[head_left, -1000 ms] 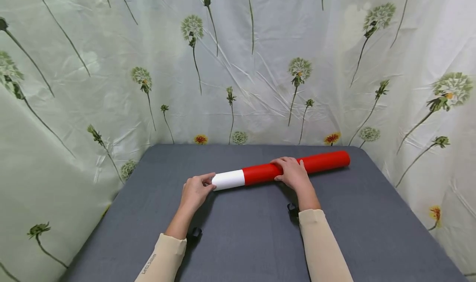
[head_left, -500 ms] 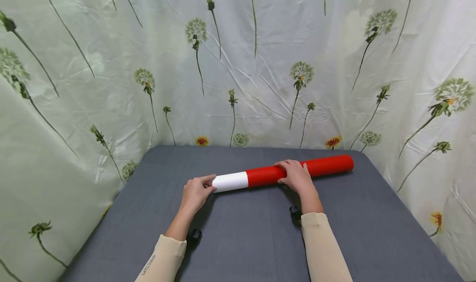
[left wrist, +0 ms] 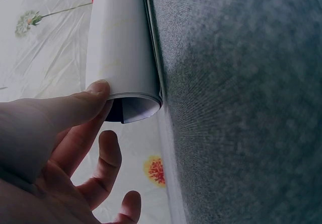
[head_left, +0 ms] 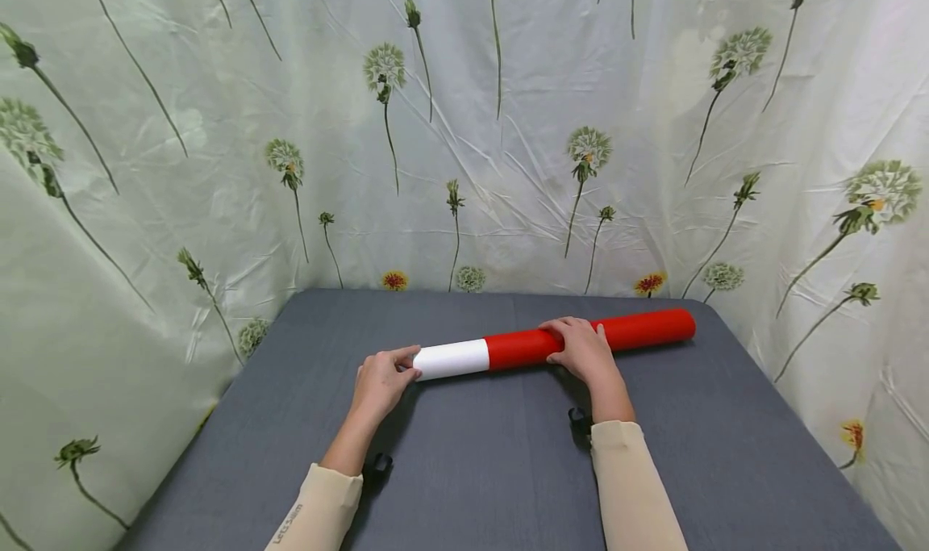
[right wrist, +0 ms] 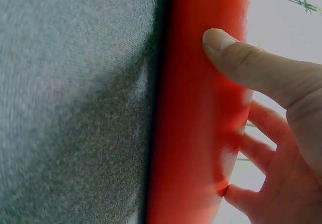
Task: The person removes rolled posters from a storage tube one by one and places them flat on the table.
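A long red tube (head_left: 649, 330) lies slantwise across the far part of the table. Out of its left end comes a white rolled sheet (head_left: 452, 359). My left hand (head_left: 379, 379) pinches the rim of the roll's free end between thumb and finger; in the left wrist view, the white roll (left wrist: 121, 48) shows a hollow end with a dark patch inside, the other fingers loosely bent below. My right hand (head_left: 585, 352) grips the red tube near its middle. In the right wrist view, its thumb lies on the near side of the tube (right wrist: 188, 133), its fingers along the far side.
The table (head_left: 464, 462) has a dark grey cloth surface. Behind it and at both sides hangs a pale curtain (head_left: 508, 172) printed with dandelions. Small black devices show beneath both wrists.
My right hand has shifted slightly right with the red tube, and more of the white roll shows. The left hand stays nearly in place at the roll's end.
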The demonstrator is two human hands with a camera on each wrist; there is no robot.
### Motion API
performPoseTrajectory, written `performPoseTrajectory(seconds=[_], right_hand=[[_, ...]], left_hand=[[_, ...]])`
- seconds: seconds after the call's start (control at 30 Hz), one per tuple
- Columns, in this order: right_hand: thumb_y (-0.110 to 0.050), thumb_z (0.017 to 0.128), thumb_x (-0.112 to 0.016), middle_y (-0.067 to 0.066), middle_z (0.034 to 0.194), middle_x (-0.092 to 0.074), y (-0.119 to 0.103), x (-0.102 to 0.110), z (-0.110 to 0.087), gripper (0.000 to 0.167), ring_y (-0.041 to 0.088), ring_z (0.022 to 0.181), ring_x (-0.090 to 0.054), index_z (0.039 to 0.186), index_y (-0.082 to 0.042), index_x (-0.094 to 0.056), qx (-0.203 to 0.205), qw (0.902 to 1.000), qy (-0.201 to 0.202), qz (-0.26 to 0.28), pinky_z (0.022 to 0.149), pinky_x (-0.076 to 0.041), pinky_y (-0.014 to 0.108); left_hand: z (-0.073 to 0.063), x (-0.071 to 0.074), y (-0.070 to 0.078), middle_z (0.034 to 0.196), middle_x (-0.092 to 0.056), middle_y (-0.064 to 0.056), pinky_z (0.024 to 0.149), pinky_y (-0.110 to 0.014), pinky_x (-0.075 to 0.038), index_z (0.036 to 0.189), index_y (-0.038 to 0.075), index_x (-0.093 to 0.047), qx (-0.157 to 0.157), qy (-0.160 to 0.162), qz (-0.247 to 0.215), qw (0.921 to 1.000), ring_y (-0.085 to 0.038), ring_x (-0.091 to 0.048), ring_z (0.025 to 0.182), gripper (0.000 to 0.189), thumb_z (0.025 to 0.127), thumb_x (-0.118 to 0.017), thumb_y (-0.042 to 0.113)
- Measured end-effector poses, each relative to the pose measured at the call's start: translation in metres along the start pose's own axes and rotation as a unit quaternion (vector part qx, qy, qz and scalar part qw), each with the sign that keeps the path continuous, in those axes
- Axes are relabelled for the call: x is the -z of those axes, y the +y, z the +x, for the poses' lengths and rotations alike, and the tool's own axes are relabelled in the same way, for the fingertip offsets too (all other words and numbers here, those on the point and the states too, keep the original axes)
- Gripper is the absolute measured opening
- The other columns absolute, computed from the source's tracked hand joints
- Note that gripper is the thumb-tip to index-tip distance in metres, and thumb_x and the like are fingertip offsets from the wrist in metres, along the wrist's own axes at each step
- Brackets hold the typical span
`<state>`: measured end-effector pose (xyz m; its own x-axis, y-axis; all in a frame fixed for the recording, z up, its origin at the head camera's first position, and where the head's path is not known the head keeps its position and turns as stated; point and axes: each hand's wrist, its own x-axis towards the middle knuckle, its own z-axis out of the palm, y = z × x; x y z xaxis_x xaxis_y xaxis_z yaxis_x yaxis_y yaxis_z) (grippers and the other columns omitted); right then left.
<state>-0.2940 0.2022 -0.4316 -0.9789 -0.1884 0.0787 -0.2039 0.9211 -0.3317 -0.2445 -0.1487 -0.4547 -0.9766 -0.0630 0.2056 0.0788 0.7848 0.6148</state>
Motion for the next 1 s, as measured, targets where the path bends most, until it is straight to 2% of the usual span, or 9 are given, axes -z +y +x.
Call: performPoseTrajectory(seconds=[1.0], right_hand=[[-0.016, 0.091, -0.082, 0.020, 0.156, -0.055, 0.015, 0.003, 0.000, 0.059, 0.045, 0.149, -0.041, 0.147, -0.021, -0.063, -0.011, 0.9999, -0.001, 0.008, 0.124, -0.011, 0.078]], left_hand=[[0.001, 0.002, -0.001, 0.100, -0.083, -0.002, 0.084, -0.042, -0.046, 0.132, 0.019, -0.077, 0.002, 0.006, 0.010, 0.9999, -0.023, -0.075, 0.089, 0.043, 0.090, -0.085, 0.017]])
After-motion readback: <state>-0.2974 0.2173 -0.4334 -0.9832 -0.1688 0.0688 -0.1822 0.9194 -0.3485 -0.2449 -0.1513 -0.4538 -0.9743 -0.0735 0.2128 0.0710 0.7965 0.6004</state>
